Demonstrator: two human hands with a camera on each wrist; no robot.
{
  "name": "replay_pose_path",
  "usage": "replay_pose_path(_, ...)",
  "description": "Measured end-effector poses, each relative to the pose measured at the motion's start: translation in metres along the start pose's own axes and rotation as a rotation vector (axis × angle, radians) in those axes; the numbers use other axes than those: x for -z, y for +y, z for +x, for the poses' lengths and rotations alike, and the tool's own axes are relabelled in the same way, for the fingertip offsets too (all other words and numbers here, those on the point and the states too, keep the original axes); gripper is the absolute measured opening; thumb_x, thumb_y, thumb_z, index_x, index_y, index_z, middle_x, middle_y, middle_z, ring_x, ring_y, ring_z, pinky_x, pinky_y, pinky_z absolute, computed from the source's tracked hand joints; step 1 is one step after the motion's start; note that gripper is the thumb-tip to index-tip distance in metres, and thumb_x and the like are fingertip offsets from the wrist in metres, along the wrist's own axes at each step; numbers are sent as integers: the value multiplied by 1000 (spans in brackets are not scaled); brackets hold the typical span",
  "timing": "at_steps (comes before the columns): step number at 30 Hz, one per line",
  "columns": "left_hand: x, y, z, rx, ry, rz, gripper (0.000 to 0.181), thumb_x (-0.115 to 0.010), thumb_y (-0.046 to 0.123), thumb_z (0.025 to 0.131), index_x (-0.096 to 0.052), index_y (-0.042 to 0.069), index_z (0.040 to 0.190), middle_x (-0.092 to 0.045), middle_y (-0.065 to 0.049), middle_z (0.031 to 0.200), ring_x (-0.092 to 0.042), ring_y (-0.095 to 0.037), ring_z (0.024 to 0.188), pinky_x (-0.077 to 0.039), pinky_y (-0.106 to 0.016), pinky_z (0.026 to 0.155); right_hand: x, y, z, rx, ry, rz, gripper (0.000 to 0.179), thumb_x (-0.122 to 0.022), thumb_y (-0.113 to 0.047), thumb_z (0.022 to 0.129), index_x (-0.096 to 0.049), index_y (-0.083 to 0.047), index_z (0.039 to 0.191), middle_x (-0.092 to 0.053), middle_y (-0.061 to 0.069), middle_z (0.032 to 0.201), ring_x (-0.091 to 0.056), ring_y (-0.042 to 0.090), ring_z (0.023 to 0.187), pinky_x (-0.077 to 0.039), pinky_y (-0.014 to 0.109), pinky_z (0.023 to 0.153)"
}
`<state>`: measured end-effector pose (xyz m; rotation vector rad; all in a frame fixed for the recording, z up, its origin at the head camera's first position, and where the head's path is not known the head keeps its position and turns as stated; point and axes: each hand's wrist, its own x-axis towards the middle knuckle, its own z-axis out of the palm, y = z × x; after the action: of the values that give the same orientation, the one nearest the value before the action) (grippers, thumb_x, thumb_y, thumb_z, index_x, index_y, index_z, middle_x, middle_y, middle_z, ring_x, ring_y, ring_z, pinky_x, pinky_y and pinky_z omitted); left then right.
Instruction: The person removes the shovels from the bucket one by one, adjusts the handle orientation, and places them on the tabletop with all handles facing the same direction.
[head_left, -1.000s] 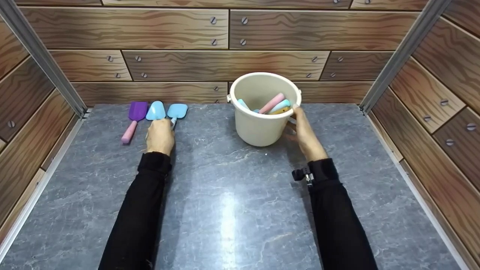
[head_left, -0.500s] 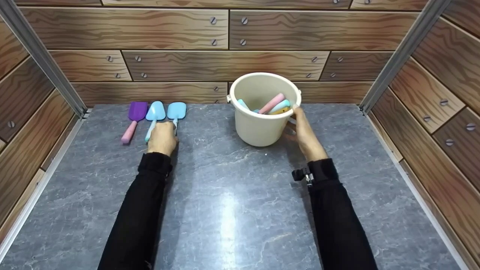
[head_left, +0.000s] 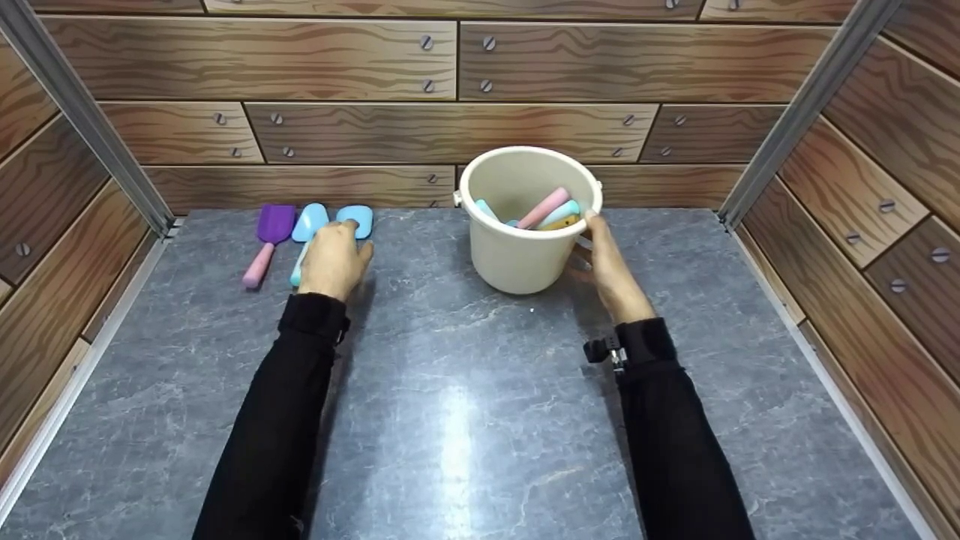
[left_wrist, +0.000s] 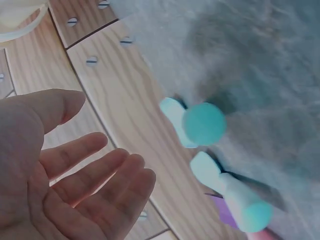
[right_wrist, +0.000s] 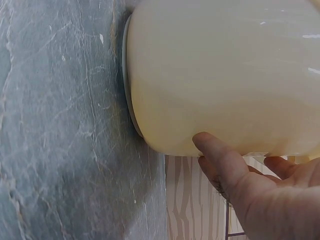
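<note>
My left hand [head_left: 334,259] is raised over the toy shovels, palm empty and fingers loosely bent in the left wrist view. Below it, the right-hand blue shovel [head_left: 360,217] shows its square blade; its turquoise handle end [left_wrist: 205,124] stands apart from my fingers. Beside it lies a blue shovel with a rounded blade [head_left: 309,222], partly covered by the hand. Farther left is a purple shovel [head_left: 277,223] with a pink handle. My right hand [head_left: 615,274] rests against the side of a cream bucket [head_left: 517,262], thumb at the rim and fingers extended along the wall.
Inside the bucket lie several tools, among them one with a pink handle [head_left: 544,208] and one with a turquoise handle [head_left: 562,213]. The grey marbled tabletop [head_left: 450,352] is bounded by wood-patterned walls [head_left: 360,131] at the back and both sides.
My left hand has let go of the right-hand blue shovel's handle, lifted and spread its fingers. The shovel lies slightly shifted beside the others. My right hand and the bucket have stayed put.
</note>
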<state>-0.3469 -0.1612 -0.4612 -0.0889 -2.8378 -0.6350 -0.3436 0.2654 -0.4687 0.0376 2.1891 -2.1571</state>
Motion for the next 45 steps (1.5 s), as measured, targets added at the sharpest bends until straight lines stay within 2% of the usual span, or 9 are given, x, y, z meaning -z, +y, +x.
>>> replay_pose_path(5,5,12,5,-26,14,-8,52,-71,24,116,-67,-10,155,-74,-36,150,-73,-54,141,-61,-64,121,-1,0,0,-1,-3,8,86,-30,-62,119,-18,-12,188,-20,27,193,-23,55,181,-30,74,145)
replay_pose_path(13,13,38,13,-53,26,24,50,-73,25,115,-69,-10,150,-76,-32,142,-75,-52,137,-63,-63,118,0,0,-1,-3,-9,-15,88,-29,-64,118,-15,-14,189,-20,27,193,-22,54,181,-29,76,144)
replay_pose_path(20,20,66,17,-84,33,37,56,-72,30,117,-66,-8,157,-75,-30,150,-76,-50,138,-66,-61,116,1,1,0,-4,-6,-10,88,-28,-64,119,-16,-12,188,-19,27,194,-22,54,181,-29,76,145)
replay_pose_path(27,21,93,21,-131,86,46,51,-72,35,117,-73,-6,148,-79,-27,145,-79,-48,132,-68,-60,111,-1,1,0,-4,-3,-5,86,-30,-63,119,-16,-12,188,-20,27,193,-23,55,181,-31,75,144)
replay_pose_path(33,22,117,25,-163,89,25,51,-72,38,117,-74,-3,147,-77,-25,151,-76,-48,139,-66,-61,116,0,1,-1,8,-11,-19,85,-29,-64,120,-16,-15,189,-20,27,193,-25,56,180,-30,77,143)
replay_pose_path(39,18,141,27,-208,99,43,48,-71,40,117,-76,1,144,-80,-22,147,-77,-45,136,-69,-63,107,0,1,-1,5,-11,-11,85,-29,-63,119,-17,-14,189,-20,27,193,-23,56,181,-30,76,144)
replay_pose_path(45,14,160,27,-249,84,88,50,-71,41,117,-75,2,147,-80,-19,146,-79,-42,133,-70,-61,105,-1,0,-1,-11,1,4,84,-29,-61,119,-18,-14,188,-19,26,194,-21,54,182,-27,77,145)
